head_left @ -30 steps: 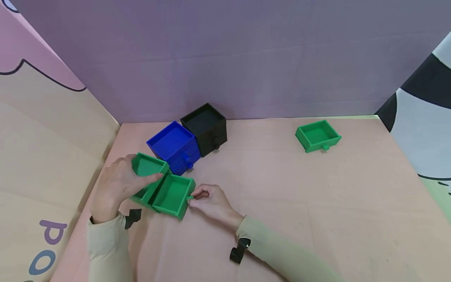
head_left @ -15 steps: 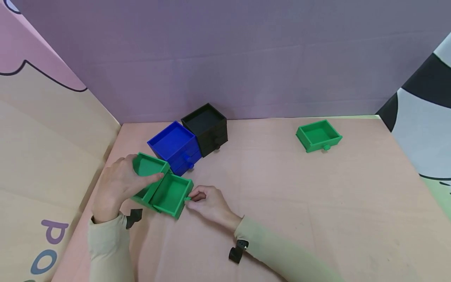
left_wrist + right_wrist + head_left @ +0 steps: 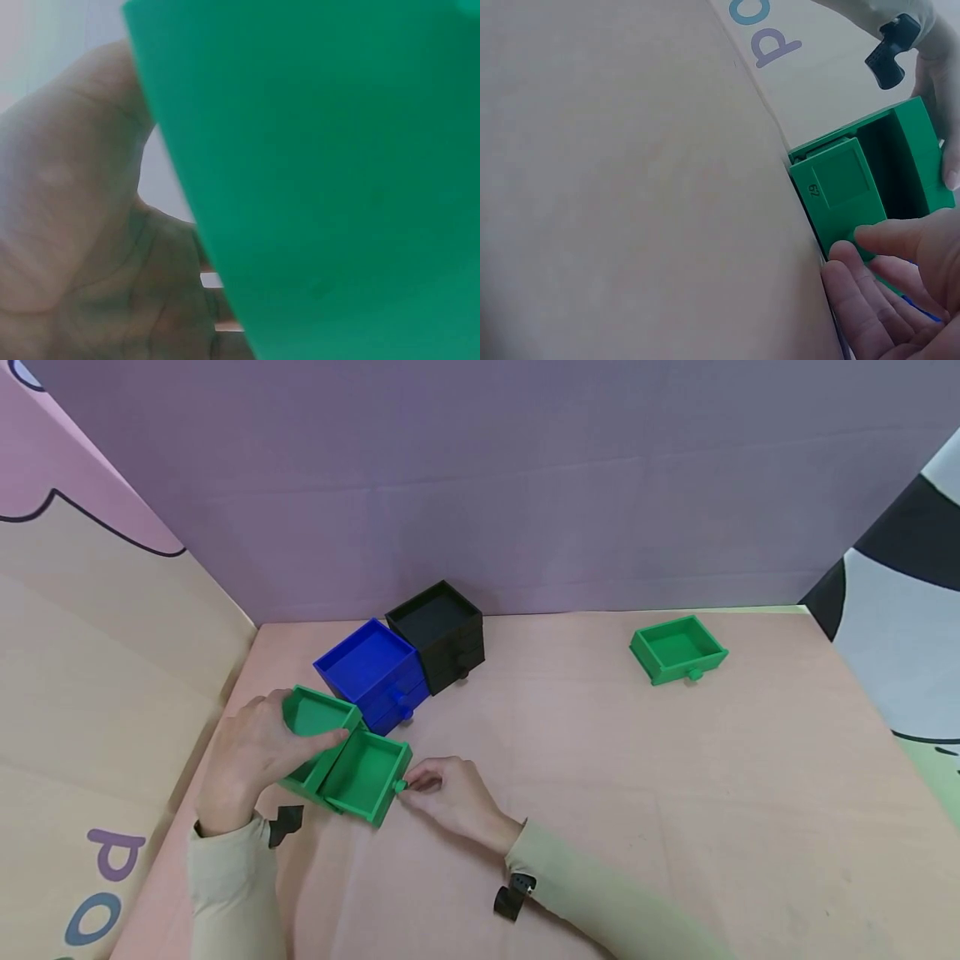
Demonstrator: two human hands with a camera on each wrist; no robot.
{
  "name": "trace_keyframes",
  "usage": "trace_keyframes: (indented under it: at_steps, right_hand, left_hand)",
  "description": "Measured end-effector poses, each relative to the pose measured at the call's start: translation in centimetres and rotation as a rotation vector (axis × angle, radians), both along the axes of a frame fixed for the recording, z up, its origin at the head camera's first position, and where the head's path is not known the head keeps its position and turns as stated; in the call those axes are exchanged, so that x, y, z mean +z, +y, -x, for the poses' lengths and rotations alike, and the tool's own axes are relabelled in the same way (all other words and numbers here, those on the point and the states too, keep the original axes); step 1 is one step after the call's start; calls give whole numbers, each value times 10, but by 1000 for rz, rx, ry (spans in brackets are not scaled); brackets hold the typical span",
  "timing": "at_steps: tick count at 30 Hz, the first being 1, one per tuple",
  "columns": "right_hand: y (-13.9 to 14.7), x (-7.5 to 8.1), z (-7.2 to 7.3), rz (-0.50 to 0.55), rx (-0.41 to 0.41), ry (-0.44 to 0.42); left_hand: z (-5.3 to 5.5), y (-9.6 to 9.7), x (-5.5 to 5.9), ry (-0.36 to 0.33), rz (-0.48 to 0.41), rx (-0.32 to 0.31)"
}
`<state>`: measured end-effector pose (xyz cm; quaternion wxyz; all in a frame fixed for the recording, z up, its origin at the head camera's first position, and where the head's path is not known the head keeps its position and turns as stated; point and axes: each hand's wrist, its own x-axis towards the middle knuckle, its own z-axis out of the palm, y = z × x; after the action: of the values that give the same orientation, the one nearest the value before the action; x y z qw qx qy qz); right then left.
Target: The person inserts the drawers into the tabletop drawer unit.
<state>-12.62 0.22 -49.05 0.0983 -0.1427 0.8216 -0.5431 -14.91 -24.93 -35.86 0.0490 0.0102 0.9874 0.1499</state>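
Note:
A green drawer cabinet point(image 3: 318, 718) stands at the left of the table. My left hand point(image 3: 255, 752) grips it across the top, thumb over the front edge; in the left wrist view its green side point(image 3: 322, 187) fills much of the picture. A green drawer point(image 3: 366, 775) sticks out of the lower slot, its front marked with a number in the right wrist view. The slot above it is an open dark hollow point(image 3: 892, 165). My right hand point(image 3: 453, 793) is at the drawer's round knob point(image 3: 401, 786), thumb and fingers slightly parted beside it.
A blue drawer cabinet point(image 3: 367, 660) adjoins the green one at the back, and a black drawer cabinet point(image 3: 438, 627) stands beyond that. Another green drawer point(image 3: 678, 647) lies at the far right on the pink cloth point(image 3: 600, 793). A purple backdrop point(image 3: 525, 485) rises behind.
The green drawer has slid a little further into the cabinet. My right hand has since eased off the knob, which now shows clear of the fingertips. My left hand stays put.

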Motion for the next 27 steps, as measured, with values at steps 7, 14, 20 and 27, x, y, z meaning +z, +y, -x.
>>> trace_keyframes:
  at_steps: [7, 14, 20, 27]
  right_hand:
    - [-1, 1, 0, 3, -4, 8]
    - [-5, 1, 0, 4, 1, 14]
    - [-9, 1, 1, -3, 3, 10]
    - [-14, 0, 2, 9, 4, 15]
  left_hand:
    - [1, 0, -1, 2, -1, 1]
    - [1, -1, -2, 1, 6, -2]
    - [1, -1, -2, 5, 6, -1]
    - [0, -1, -1, 0, 2, 4]
